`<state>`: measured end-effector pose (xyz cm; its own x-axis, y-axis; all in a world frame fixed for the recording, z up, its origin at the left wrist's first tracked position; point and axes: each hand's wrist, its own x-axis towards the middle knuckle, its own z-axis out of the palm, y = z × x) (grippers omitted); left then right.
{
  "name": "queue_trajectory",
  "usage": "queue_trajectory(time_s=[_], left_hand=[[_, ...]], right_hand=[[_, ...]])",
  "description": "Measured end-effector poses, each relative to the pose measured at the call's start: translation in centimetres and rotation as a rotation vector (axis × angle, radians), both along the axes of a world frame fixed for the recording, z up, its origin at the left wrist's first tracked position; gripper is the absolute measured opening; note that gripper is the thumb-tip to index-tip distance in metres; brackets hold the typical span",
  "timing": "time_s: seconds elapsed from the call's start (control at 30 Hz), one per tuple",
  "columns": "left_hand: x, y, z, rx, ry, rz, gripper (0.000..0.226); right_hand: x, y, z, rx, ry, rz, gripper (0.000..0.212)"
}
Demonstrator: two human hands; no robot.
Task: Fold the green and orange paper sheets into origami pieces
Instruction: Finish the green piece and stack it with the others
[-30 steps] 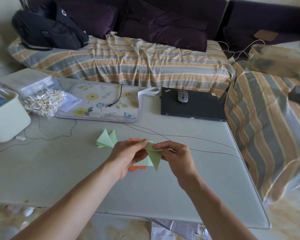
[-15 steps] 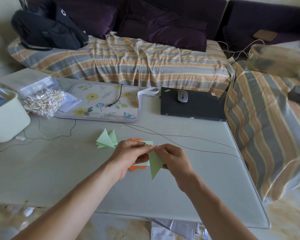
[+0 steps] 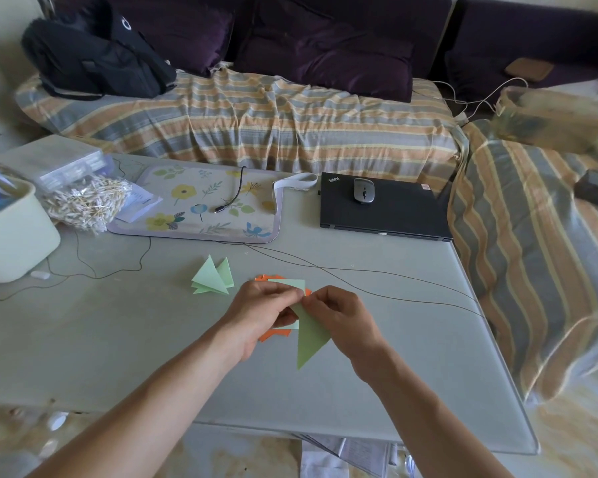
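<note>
Left hand point(image 3: 261, 313) and right hand point(image 3: 342, 317) pinch the top of a folded green paper triangle point(image 3: 309, 336) above the grey tabletop point(image 3: 118, 339). Orange sheets point(image 3: 273, 336) lie beneath, largely hidden. A finished green piece point(image 3: 211, 281) rests beyond. Farther back, a laptop point(image 3: 387, 212) reads "ThinkPad"; a striped sofa point(image 3: 256, 119) follows.

Both hands: left point(image 3: 261, 313), right point(image 3: 342, 317), fingertips pinched together.
</note>
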<state>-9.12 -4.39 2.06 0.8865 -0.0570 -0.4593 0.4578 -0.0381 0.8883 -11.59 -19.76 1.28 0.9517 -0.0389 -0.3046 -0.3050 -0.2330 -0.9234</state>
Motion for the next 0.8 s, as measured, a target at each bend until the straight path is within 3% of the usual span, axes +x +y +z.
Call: queue_trajectory(time_s=[0.33, 0.57, 0.8], left_hand=[[0.7, 0.4, -0.4, -0.005, -0.065, 0.133, 0.014], [-0.5, -0.2, 0.4, -0.049, 0.098, -0.278, 0.03], [-0.5, 0.3, 0.1, 0.172, -0.039, -0.315, 0.024]], right_hand=[[0.3, -0.1, -0.4, 0.024, 0.014, -0.046, 0.02], [0.5, -0.6, -0.7, 0.015, -0.041, -0.152, 0.019], [0.3, -0.8, -0.7, 0.052, 0.002, -0.144, 0.017]])
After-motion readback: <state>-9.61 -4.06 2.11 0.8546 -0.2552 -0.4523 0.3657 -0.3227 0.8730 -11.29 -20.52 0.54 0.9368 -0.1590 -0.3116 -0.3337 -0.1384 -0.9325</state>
